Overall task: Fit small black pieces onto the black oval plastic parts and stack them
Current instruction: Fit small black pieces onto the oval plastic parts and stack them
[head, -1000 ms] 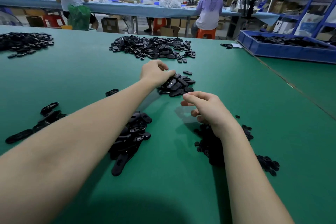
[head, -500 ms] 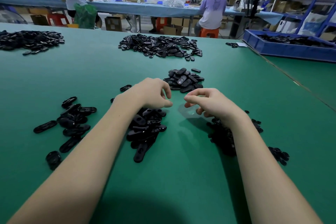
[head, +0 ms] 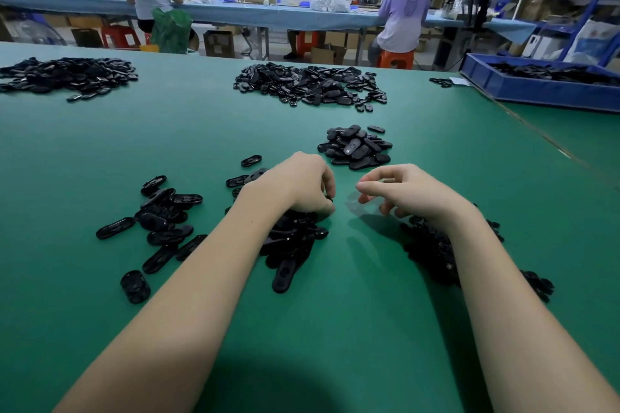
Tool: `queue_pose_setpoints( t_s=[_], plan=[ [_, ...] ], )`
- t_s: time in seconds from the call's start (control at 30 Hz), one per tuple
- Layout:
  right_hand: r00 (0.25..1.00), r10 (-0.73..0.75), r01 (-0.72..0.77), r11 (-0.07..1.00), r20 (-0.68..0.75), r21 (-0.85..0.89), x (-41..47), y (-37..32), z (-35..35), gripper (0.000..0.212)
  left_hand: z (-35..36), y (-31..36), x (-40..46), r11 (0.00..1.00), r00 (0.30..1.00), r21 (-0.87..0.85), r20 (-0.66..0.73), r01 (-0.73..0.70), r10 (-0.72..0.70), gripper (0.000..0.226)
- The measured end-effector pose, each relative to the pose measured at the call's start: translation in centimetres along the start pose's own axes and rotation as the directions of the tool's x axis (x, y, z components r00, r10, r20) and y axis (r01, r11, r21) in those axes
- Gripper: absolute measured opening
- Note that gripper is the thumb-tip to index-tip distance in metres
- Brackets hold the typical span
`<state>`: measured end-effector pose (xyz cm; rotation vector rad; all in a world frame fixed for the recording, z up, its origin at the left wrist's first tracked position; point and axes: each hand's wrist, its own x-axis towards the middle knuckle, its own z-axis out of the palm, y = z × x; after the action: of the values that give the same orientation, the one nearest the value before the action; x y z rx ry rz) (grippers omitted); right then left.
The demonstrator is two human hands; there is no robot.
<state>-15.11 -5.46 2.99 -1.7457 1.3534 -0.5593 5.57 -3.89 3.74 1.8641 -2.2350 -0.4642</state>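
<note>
Left hand (head: 298, 186) has drawn back from far stack (head: 357, 147) onto near oval parts (head: 288, 241), fingers curled | right hand (head: 407, 191) loosely curled, empty | parts likely light, stiff, slick: pinch edges.

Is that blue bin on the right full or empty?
Not empty. The blue bin holds a layer of black parts showing above its near wall. How deep they lie, I cannot tell.

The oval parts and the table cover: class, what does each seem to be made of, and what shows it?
Oval parts: probably hard moulded plastic, glossy black; light glints off their smooth curved faces.
Table cover: possibly a rubbery or vinyl mat, matt green; it lies flat with only soft sheen.
</note>
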Motion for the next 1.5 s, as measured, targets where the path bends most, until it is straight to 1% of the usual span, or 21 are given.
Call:
queue_pose_setpoints(
  t_s=[0.07,0.17,0.23,0.27,0.33,0.4,0.43,0.53,0.63,0.73,0.8,0.87,0.9,0.97,1.0,1.03,1.07,1.13,1.27,1.4,1.5],
  plan=[
    [1.000,0.004,-0.004,1.000,-0.014,0.003,-0.2,0.1,-0.5,0.014,0.1,0.4,-0.1,0.997,0.999,-0.058,-0.028,-0.046,0.045,0.010],
    [1.000,0.018,-0.018,1.000,-0.019,0.001,-0.4,0.2,-1.1,0.015,0.4,1.1,-0.2,0.978,0.990,-0.178,-0.109,-0.109,0.090,0.015],
    [0.999,0.024,-0.025,0.999,-0.020,-0.037,-0.7,0.2,-1.8,0.015,0.6,1.5,-0.3,0.954,0.981,-0.273,-0.178,-0.122,0.075,0.017],
    [0.999,0.028,-0.030,0.995,-0.026,-0.090,-0.8,0.2,-2.2,0.013,0.8,1.6,-0.3,0.937,0.979,-0.328,-0.196,-0.119,0.056,0.018],
    [0.998,0.043,-0.055,0.963,-0.050,-0.263,-1.1,0.2,-3.3,0.010,1.1,1.8,-0.3,0.883,0.983,-0.459,-0.182,-0.097,0.013,0.018],
    [0.994,0.088,-0.111,0.894,-0.072,-0.434,-1.3,0.1,-4.3,0.008,1.5,2.0,-0.4,0.809,0.990,-0.584,-0.141,-0.062,-0.026,0.017],
    [0.990,0.117,-0.140,0.861,-0.079,-0.488,-1.3,0.1,-4.6,0.008,1.6,2.0,-0.4,0.773,0.991,-0.633,-0.130,-0.050,-0.043,0.015],
    [0.983,0.174,-0.177,0.834,-0.055,-0.522,-1.7,-0.1,-4.8,0.010,2.0,1.8,-0.3,0.682,0.990,-0.730,-0.123,-0.039,-0.075,0.010],
    [0.979,0.205,-0.179,0.830,-0.009,-0.528,-1.7,0.0,-4.2,0.014,2.1,1.7,-0.2,0.642,0.991,-0.766,-0.109,-0.030,-0.084,0.010],
    [0.978,0.205,-0.187,0.825,-0.025,-0.533,-1.5,0.5,-3.8,0.013,2.1,1.6,0.0,0.583,0.993,-0.813,-0.076,-0.010,-0.089,0.014],
    [0.983,0.175,-0.177,0.825,-0.055,-0.536,-1.4,0.7,-3.8,0.010,2.1,1.7,0.0,0.532,0.993,-0.847,-0.068,-0.009,-0.091,0.015],
    [0.990,0.120,-0.139,0.853,-0.071,-0.504,-1.5,0.8,-3.9,0.010,2.0,1.8,0.1,0.483,0.992,-0.875,-0.081,-0.024,-0.098,0.019],
    [0.995,0.086,-0.103,0.891,-0.059,-0.443,-1.5,0.8,-3.8,0.011,2.0,1.8,0.1,0.468,0.991,-0.883,-0.092,-0.036,-0.097,0.020],
    [1.000,0.019,-0.024,0.979,-0.025,-0.202,-1.6,0.4,-3.4,0.011,2.0,1.9,0.1,0.446,0.990,-0.893,-0.107,-0.057,-0.088,0.021],
    [1.000,-0.003,0.001,0.998,-0.026,-0.070,-1.6,0.2,-3.1,0.011,1.9,1.9,0.1,0.441,0.990,-0.895,-0.110,-0.063,-0.083,0.021],
    [0.999,-0.016,0.017,1.000,-0.040,0.025,-1.6,-0.1,-2.8,0.009,1.9,1.8,0.1,0.440,0.991,-0.896,-0.111,-0.065,-0.078,0.021],
    [0.998,-0.022,0.026,0.997,-0.058,0.074,-1.5,-0.3,-2.5,0.007,1.8,1.8,0.1,0.439,0.991,-0.896,-0.110,-0.067,-0.073,0.021],
    [0.995,-0.014,0.023,0.995,-0.094,0.099,-1.3,-0.6,-1.9,0.002,1.7,1.8,0.0,0.435,0.993,-0.898,-0.105,-0.069,-0.059,0.023],
    [0.985,0.010,0.014,0.991,-0.175,0.134,-0.9,-0.8,-1.3,0.004,1.6,1.7,-0.1,0.438,0.994,-0.895,-0.103,-0.080,-0.028,0.024],
    [0.982,0.019,0.011,0.987,-0.187,0.160,-0.8,-0.8,-1.4,0.009,1.5,1.7,-0.2,0.465,0.995,-0.881,-0.104,-0.093,0.002,0.023],
    [0.978,0.029,-0.001,0.990,-0.206,0.138,-0.8,-0.9,-1.4,0.013,1.3,1.7,-0.3,0.486,0.994,-0.868,-0.107,-0.104,0.022,0.023]
  ],
)
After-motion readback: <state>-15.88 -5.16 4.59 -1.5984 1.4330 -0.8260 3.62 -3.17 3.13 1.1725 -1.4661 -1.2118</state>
